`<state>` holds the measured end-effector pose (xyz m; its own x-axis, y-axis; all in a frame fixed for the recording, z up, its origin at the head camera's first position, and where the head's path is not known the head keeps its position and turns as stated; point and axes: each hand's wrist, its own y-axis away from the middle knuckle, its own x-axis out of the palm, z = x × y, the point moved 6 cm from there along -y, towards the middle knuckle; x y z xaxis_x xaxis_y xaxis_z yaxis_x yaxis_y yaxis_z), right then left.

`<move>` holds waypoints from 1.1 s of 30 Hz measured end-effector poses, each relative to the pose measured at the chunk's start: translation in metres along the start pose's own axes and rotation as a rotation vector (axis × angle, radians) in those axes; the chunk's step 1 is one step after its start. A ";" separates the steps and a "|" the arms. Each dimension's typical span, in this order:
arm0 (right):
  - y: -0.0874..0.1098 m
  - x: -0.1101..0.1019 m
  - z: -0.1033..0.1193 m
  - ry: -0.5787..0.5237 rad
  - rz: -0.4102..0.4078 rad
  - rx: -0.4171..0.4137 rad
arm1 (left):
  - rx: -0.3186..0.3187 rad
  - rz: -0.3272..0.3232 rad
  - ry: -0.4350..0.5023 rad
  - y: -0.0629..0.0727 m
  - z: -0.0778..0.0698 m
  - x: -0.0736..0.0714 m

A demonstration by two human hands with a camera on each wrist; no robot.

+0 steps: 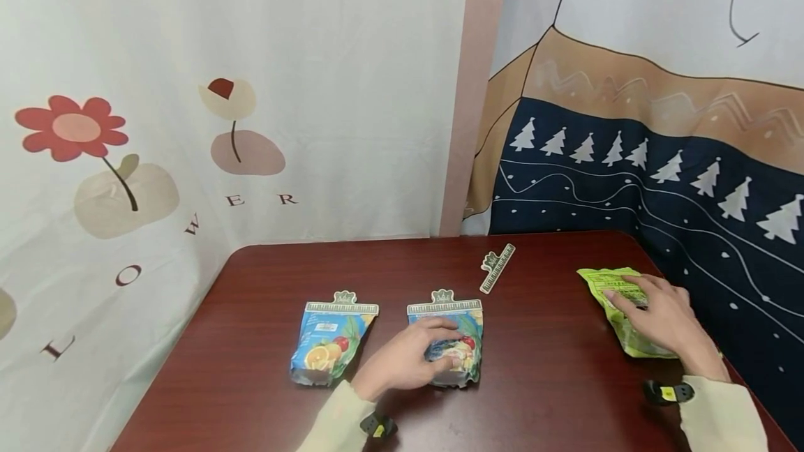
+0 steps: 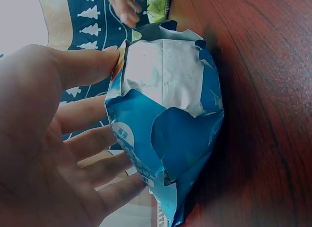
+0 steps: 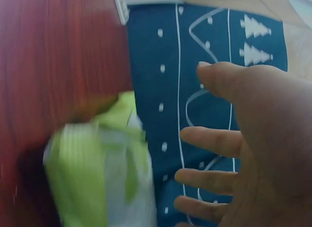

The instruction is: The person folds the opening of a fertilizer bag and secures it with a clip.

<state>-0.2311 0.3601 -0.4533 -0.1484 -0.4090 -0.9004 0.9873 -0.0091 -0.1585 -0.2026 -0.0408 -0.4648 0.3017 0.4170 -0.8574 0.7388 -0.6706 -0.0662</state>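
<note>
My left hand [image 1: 408, 358] rests on a blue snack bag [image 1: 471, 351] printed with fruit, its fingers fairly straight. A pale ruler-like clip [image 1: 443, 305] spans the top of this bag. In the left wrist view, thumb and fingertips lie along one face of the bag [image 2: 187, 134], whose folded bottom faces the camera. At the right of the table, my right hand [image 1: 666, 316] is spread over a lime-green bag [image 1: 606, 284] with dark print. The right wrist view shows this green bag [image 3: 83, 173] blurred, with the straight fingers beside and above it.
A second blue fruit bag [image 1: 333, 344] with a similar clip [image 1: 342, 304] lies to the left. One loose clip [image 1: 496, 269] sits toward the back of the dark red wooden table [image 1: 251, 340]. Printed curtains [image 1: 352, 89] hang behind and along the right side.
</note>
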 end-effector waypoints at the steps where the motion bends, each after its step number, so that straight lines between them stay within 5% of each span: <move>1: 0.002 -0.001 -0.006 0.011 0.014 0.023 | 0.000 0.000 -0.005 0.000 0.000 0.000; 11: 0.013 0.001 -0.044 0.012 0.175 0.215 | 0.013 0.001 -0.016 -0.001 0.002 0.002; 33: 0.017 0.012 -0.037 0.011 0.169 0.246 | -0.019 0.002 0.024 -0.003 0.008 0.007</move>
<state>-0.2179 0.3893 -0.4819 0.0195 -0.4134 -0.9104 0.9820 -0.1634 0.0953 -0.2071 -0.0408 -0.4749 0.3173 0.4303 -0.8451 0.7492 -0.6600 -0.0548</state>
